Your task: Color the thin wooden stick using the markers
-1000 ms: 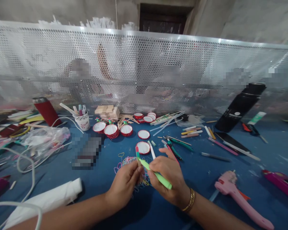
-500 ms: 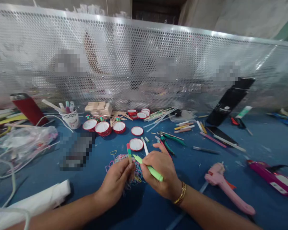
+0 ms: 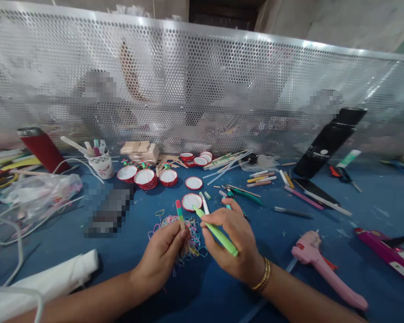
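Observation:
Pinched upright in my left hand (image 3: 163, 253) is a wooden craft stick (image 3: 180, 215), its top coloured red with green below. My right hand (image 3: 237, 244) grips a light green marker (image 3: 222, 237) like a pen. The marker's tip points up and left, a little to the right of the stick and apart from it. Beneath both hands lies a tangled heap of colourful loops (image 3: 195, 240), partly hidden by my left hand. Just beyond the stick rests a white round lid with a red rim (image 3: 192, 202), and a white marker (image 3: 204, 204) is beside it.
Several stacked lids (image 3: 146, 179) and wooden pieces (image 3: 139, 151) stand along a perforated metal screen (image 3: 168, 89). A pink glue gun (image 3: 326, 269), pliers (image 3: 244, 195) and a black bottle (image 3: 326, 146) are on the right. At left are a phone (image 3: 111, 208), a cup (image 3: 101, 166) and a white roll (image 3: 50, 287).
My right hand has moved right and slightly back, taking the green marker's tip off to the side of the stick. My left hand still holds the stick, tilted slightly differently.

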`<state>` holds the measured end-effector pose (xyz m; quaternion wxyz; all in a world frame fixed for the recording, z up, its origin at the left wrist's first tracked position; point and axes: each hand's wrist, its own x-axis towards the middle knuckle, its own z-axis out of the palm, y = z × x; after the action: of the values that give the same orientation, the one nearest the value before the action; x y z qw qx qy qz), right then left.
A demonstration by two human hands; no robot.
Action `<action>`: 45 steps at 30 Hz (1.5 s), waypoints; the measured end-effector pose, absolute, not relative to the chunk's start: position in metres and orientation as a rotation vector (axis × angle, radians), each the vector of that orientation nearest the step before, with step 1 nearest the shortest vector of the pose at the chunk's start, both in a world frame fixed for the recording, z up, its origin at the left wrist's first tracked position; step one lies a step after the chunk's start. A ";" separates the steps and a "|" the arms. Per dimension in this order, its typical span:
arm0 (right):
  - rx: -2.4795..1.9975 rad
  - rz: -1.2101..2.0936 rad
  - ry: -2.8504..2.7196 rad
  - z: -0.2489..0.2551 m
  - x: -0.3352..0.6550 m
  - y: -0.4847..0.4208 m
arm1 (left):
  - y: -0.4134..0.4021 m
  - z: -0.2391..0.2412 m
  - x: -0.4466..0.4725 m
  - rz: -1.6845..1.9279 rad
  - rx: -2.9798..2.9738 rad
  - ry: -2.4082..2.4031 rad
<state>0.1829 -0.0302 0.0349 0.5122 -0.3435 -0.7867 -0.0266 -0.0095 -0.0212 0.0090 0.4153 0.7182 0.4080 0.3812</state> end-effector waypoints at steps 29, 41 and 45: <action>-0.795 -0.189 -1.766 0.036 0.184 -0.034 | -0.020 0.010 -0.004 1.048 1.913 1.038; -0.746 -0.223 -1.828 0.034 0.184 -0.036 | -0.021 0.007 -0.002 1.081 1.888 1.062; -0.738 -0.215 -1.857 0.033 0.181 -0.038 | -0.019 0.005 -0.002 1.095 1.872 1.014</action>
<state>0.1812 -0.0382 0.0332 0.5363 -0.3100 -0.7799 -0.0901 -0.0021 -0.0187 0.0045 0.3650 0.7279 0.3944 0.4259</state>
